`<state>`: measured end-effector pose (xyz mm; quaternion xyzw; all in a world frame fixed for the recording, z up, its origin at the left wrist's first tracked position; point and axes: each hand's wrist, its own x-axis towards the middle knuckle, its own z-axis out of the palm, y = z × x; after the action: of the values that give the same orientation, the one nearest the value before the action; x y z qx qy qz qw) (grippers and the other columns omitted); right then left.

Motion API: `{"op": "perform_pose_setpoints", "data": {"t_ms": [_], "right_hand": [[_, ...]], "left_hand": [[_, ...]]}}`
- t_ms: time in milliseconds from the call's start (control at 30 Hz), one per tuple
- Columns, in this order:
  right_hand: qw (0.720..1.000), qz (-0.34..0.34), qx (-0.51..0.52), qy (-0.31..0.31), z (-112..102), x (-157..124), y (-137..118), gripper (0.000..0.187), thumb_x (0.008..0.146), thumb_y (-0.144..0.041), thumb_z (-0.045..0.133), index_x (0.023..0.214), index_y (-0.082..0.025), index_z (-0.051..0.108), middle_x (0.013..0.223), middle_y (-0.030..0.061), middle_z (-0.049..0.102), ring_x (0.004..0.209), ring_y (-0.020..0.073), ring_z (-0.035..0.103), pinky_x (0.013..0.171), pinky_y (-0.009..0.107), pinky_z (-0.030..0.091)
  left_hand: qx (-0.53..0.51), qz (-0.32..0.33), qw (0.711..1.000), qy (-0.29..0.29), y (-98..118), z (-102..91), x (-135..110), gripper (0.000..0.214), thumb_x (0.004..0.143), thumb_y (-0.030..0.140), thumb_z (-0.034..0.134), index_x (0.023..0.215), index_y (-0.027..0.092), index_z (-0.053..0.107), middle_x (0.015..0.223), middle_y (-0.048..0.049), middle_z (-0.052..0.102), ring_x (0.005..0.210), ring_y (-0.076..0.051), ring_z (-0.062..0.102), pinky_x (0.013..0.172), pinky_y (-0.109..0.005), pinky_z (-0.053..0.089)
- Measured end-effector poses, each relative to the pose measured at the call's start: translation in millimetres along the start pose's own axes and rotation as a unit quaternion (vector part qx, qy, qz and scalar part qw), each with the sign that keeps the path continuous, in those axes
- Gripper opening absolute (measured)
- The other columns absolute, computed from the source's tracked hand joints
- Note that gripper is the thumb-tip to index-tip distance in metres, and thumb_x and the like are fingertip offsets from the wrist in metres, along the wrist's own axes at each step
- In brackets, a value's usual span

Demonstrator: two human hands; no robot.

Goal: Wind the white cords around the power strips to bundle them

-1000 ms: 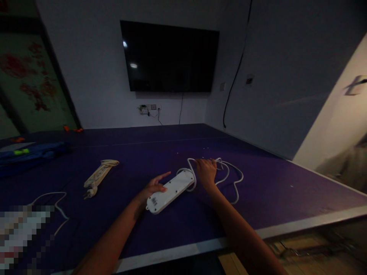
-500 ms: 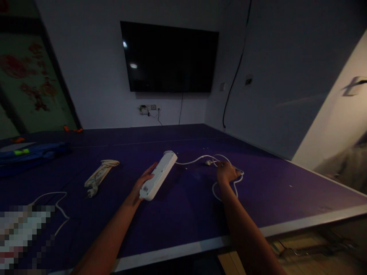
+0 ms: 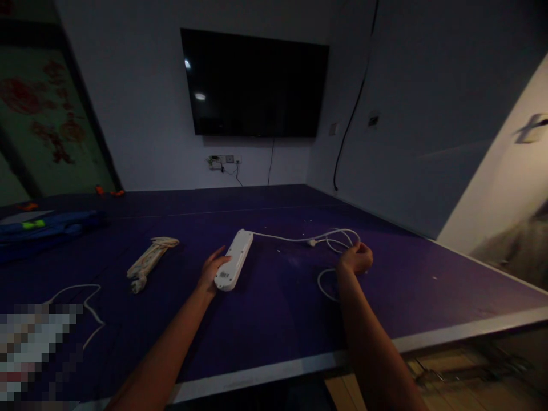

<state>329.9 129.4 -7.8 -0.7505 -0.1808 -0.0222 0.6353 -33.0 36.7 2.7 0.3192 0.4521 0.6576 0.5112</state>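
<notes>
The left hand (image 3: pixel 210 271), partly curled, grips the near end of the white power strip (image 3: pixel 236 260) over the purple table (image 3: pixel 269 325); the casing is probably rigid, light and smooth, best held across its width. Rightward, the cord (image 3: pixel 282 238), likely supple, passes the plug (image 3: pixel 311 243); the right hand (image 3: pixel 356 258) pinches it, fingers closed.

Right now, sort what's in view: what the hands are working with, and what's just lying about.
In hand:
- power strip, held by the left hand
- its cord, held by the right hand
- plug, on the table

Lying about:
- second strip, left
- blue bundle
- orange bits
- loose cord
</notes>
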Motion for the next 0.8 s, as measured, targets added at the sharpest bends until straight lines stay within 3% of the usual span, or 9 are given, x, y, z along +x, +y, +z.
{"op": "perform_pose_setpoints", "data": {"t_ms": [133, 267, 400, 533, 700, 800], "right_hand": [[0.997, -0.031, -0.051, -0.058, 5, -3, 3, 0.032, 0.081, -0.036, 0.048, 0.098, -0.017, 0.067, 0.099, 0.0134, 0.068, 0.093, 0.0283, 0.060, 0.083, 0.039, 0.039], [0.983, -0.042, -0.113, -0.137, 11, -2, 7, 0.032, 0.075, -0.031, 0.053, 0.100, -0.017, 0.068, 0.099, 0.0154, 0.068, 0.091, 0.0306, 0.061, 0.081, 0.042, 0.039], [0.973, -0.076, -0.127, -0.178, 12, -7, 6, 0.031, 0.069, -0.023, 0.056, 0.096, -0.019, 0.070, 0.095, 0.0150, 0.069, 0.090, 0.0304, 0.062, 0.078, 0.041, 0.041], [0.952, -0.178, -0.150, -0.197, 11, -29, -5, 0.030, 0.076, -0.023, 0.049, 0.097, -0.016, 0.070, 0.096, 0.0156, 0.068, 0.090, 0.0277, 0.061, 0.077, 0.037, 0.041], [0.893, -0.382, -0.010, -0.236, 3, -72, -28, 0.042, 0.090, -0.034, 0.033, 0.095, -0.012, 0.067, 0.092, 0.0153, 0.068, 0.087, 0.0238, 0.060, 0.077, 0.033, 0.041], [0.825, -0.453, 0.085, -0.328, -8, -98, -34, 0.048, 0.091, -0.043, 0.028, 0.086, -0.017, 0.068, 0.086, 0.0105, 0.069, 0.083, 0.0211, 0.061, 0.074, 0.029, 0.042]], "left_hand": [[-0.042, 0.063, 0.995, 0.067, 6, 2.5, -6, 0.073, 0.059, 0.018, 0.074, 0.127, 0.017, 0.048, 0.066, 0.0001, 0.065, 0.049, -0.011, 0.057, 0.047, -0.020, 0.042], [0.073, 0.170, 0.981, 0.055, 6, 4.3, -18, 0.080, 0.056, 0.018, 0.076, 0.130, 0.024, 0.045, 0.067, 0.0010, 0.066, 0.055, -0.015, 0.060, 0.051, -0.022, 0.044], [0.178, 0.250, 0.951, 0.046, 0, 3.6, -25, 0.061, 0.056, 0.011, 0.074, 0.114, 0.025, 0.061, 0.087, -0.0042, 0.070, 0.083, -0.022, 0.063, 0.066, -0.023, 0.046], [0.176, 0.249, 0.952, 0.005, -3, 3.4, -28, 0.039, 0.059, 0.010, 0.072, 0.096, 0.021, 0.068, 0.107, -0.0097, 0.066, 0.105, -0.024, 0.056, 0.078, -0.021, 0.044], [0.188, 0.214, 0.957, -0.045, 0, 3.1, -29, 0.032, 0.058, 0.012, 0.075, 0.087, 0.023, 0.069, 0.109, -0.0089, 0.066, 0.115, -0.026, 0.049, 0.087, -0.025, 0.042], [0.161, 0.186, 0.967, -0.068, 3, 3.7, -31, 0.032, 0.059, 0.010, 0.073, 0.087, 0.025, 0.069, 0.108, -0.0088, 0.066, 0.120, -0.027, 0.044, 0.092, -0.030, 0.041]]}}
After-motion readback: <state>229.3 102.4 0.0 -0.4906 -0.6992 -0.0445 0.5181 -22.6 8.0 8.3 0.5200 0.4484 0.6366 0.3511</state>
